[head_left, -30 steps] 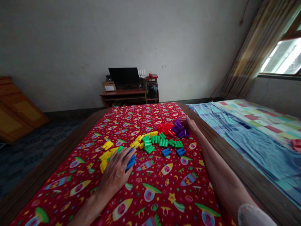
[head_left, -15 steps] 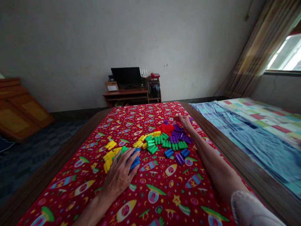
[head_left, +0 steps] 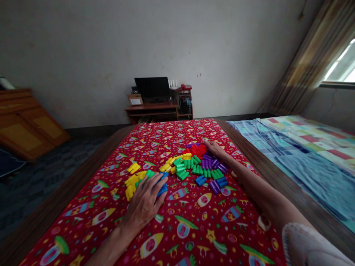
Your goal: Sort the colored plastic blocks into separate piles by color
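A spread of small plastic blocks lies on a red cloth [head_left: 194, 229] printed with rockets. My left hand [head_left: 144, 203] rests flat, fingers spread, over blue blocks [head_left: 163, 189] beside a patch of yellow blocks [head_left: 131, 183]. My right hand [head_left: 215, 148] reaches far out, fingers stretched, touching the red blocks [head_left: 197, 149] and purple blocks [head_left: 209, 162]. Green blocks [head_left: 184, 168] lie in the middle, with two more blue blocks [head_left: 200, 180] and a purple one [head_left: 214, 186] nearer me. My right forearm lies along the pile's right side.
The cloth covers a wooden table [head_left: 266, 166]. A bed with a checked blue sheet [head_left: 302, 155] stands to the right. At the far wall is a low desk with a dark monitor [head_left: 152, 88]. A wooden cabinet [head_left: 24, 125] stands left, a curtain [head_left: 310, 62] right.
My right hand has swept the purple blocks inward toward the green ones and moved left onto the red blocks. The left hand stays on the blue blocks.
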Available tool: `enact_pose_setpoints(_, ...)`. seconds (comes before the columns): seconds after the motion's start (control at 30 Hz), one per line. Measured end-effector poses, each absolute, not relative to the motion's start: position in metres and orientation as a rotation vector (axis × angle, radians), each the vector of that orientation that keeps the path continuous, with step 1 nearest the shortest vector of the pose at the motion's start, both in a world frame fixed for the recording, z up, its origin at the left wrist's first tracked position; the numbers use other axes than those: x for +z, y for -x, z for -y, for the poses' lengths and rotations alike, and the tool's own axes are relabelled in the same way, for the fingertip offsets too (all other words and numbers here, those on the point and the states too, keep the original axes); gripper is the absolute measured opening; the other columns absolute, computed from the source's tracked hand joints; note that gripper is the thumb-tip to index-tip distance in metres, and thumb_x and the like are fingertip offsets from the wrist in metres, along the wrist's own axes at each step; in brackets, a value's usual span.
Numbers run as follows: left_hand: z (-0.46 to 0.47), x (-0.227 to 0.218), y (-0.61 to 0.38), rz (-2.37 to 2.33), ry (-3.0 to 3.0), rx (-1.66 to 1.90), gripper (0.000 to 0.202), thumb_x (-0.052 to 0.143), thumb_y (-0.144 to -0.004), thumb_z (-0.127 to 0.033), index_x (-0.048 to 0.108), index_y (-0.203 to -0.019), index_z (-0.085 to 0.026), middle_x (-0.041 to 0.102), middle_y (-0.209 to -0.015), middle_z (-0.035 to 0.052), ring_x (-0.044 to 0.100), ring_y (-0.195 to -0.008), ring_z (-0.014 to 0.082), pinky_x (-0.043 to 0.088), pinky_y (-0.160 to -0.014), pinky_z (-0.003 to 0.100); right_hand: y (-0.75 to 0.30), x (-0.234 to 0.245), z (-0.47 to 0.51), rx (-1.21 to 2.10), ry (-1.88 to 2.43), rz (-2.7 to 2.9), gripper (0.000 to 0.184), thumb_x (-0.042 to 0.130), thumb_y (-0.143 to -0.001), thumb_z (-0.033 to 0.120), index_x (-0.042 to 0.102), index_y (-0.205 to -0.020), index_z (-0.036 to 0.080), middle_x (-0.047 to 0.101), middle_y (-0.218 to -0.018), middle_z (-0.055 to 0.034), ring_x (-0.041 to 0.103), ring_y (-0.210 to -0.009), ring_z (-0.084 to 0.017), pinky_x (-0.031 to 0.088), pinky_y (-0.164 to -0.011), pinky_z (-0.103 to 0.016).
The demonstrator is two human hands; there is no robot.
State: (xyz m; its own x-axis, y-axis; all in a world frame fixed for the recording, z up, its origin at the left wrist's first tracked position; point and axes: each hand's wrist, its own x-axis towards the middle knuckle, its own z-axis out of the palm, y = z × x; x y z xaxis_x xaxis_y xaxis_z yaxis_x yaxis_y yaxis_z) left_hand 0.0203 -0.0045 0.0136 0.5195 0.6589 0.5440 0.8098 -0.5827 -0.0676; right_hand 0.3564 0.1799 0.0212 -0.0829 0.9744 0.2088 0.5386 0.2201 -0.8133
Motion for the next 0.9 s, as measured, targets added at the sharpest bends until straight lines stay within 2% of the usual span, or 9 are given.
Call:
enact_pose_setpoints(0.1, 0.005, 0.015, -0.021, 1.215, 2.460, -0.673, 0.043, 0.046, -0.095, -0.030, 0.045, -0.137, -0.021, 0.058, -0.134, 0.0092, 0.053, -0.124, 0.0253, 0.038, -0.110, 0.047, -0.345, 0.031, -0.171, 0.969, 1.057, 1.809, 0.068, 0.027, -0.091, 0.069, 0.074, -0.106, 0.021, 0.074, -0.105, -0.0090, 0.065, -0.108, -0.026, 0.045, -0.100, -0.044)
enact_pose_setpoints(0.23, 0.006, 0.016, -0.023, 1.212, 2.453, -0.693, 0.042, 0.046, -0.095, -0.031, 0.047, -0.135, -0.020, 0.059, -0.132, 0.0100, 0.053, -0.123, 0.0255, 0.039, -0.110, 0.047, -0.353, 0.043, -0.174, 0.825, 1.155, 1.744, 0.066, 0.036, -0.090, 0.068, 0.070, -0.115, 0.018, 0.065, -0.125, -0.0122, 0.053, -0.126, -0.029, 0.033, -0.112, -0.049)
enact_pose_setpoints(0.3, 0.007, 0.016, -0.023, 1.205, 2.449, -0.697, 0.041, 0.046, -0.096, -0.031, 0.047, -0.135, -0.019, 0.059, -0.132, 0.0104, 0.054, -0.123, 0.0258, 0.040, -0.109, 0.047, -0.352, 0.043, -0.177, 0.808, 1.222, 1.739, 0.064, 0.039, -0.089, 0.067, 0.070, -0.114, 0.017, 0.066, -0.124, -0.0128, 0.051, -0.128, -0.030, 0.029, -0.113, -0.052)
enact_pose_setpoints(0.37, 0.006, 0.016, -0.024, 1.198, 2.451, -0.697, 0.042, 0.046, -0.096, -0.030, 0.047, -0.136, -0.019, 0.059, -0.132, 0.0104, 0.053, -0.123, 0.0257, 0.039, -0.109, 0.047, -0.340, 0.040, -0.176, 0.871, 1.221, 1.778, 0.063, 0.038, -0.090, 0.067, 0.072, -0.109, 0.017, 0.070, -0.115, -0.0113, 0.057, -0.121, -0.030, 0.034, -0.110, -0.052)
enact_pose_setpoints(0.43, 0.006, 0.016, -0.024, 1.193, 2.455, -0.704, 0.042, 0.046, -0.095, -0.030, 0.046, -0.136, -0.020, 0.058, -0.133, 0.0105, 0.053, -0.125, 0.0257, 0.038, -0.110, 0.047, -0.315, 0.037, -0.171, 0.937, 1.168, 1.839, 0.062, 0.039, -0.089, 0.068, 0.074, -0.105, 0.020, 0.073, -0.108, -0.0072, 0.062, -0.114, -0.026, 0.040, -0.108, -0.047)
enact_pose_setpoints(0.6, 0.016, 0.024, -0.026, 1.073, 2.425, -0.766, 0.046, 0.044, -0.095, -0.023, 0.041, -0.140, -0.019, 0.049, -0.143, 0.0150, 0.041, -0.137, 0.0280, 0.028, -0.116, 0.054, -0.230, 0.046, -0.135, 1.127, 0.775, 2.174, 0.068, 0.033, -0.087, 0.074, 0.071, -0.116, 0.025, 0.070, -0.118, -0.0014, 0.058, -0.120, -0.024, 0.039, -0.109, -0.040)
enact_pose_setpoints(0.67, 0.024, 0.028, -0.030, 0.934, 2.463, -0.724, 0.045, 0.044, -0.094, -0.020, 0.043, -0.140, -0.022, 0.049, -0.144, 0.0127, 0.039, -0.139, 0.0269, 0.021, -0.118, 0.056, -0.209, 0.058, -0.118, 1.152, 0.647, 2.302, 0.069, 0.031, -0.088, 0.074, 0.069, -0.120, 0.025, 0.068, -0.122, -0.0016, 0.057, -0.121, -0.024, 0.039, -0.108, -0.039)
enact_pose_setpoints(0.77, 0.037, 0.031, -0.040, 0.773, 2.559, -0.612, 0.042, 0.043, -0.095, -0.022, 0.049, -0.137, -0.028, 0.053, -0.143, 0.0051, 0.040, -0.138, 0.0236, 0.013, -0.120, 0.055, -0.216, 0.074, -0.101, 1.039, 0.647, 2.253, 0.063, 0.032, -0.091, 0.068, 0.066, -0.124, 0.026, 0.068, -0.122, -0.0021, 0.058, -0.120, -0.024, 0.042, -0.105, -0.038)
enact_pose_setpoints(0.9, 0.046, 0.029, -0.055, 0.847, 2.661, -0.533, 0.041, 0.047, -0.095, -0.037, 0.054, -0.134, -0.027, 0.052, -0.144, 0.0024, 0.035, -0.141, 0.0248, 0.010, -0.121, 0.054, -0.297, 0.069, -0.086, 0.618, 1.186, 1.851, 0.052, 0.040, -0.091, 0.062, 0.070, -0.114, 0.027, 0.074, -0.105, -0.0057, 0.063, -0.109, -0.028, 0.043, -0.100, -0.042)
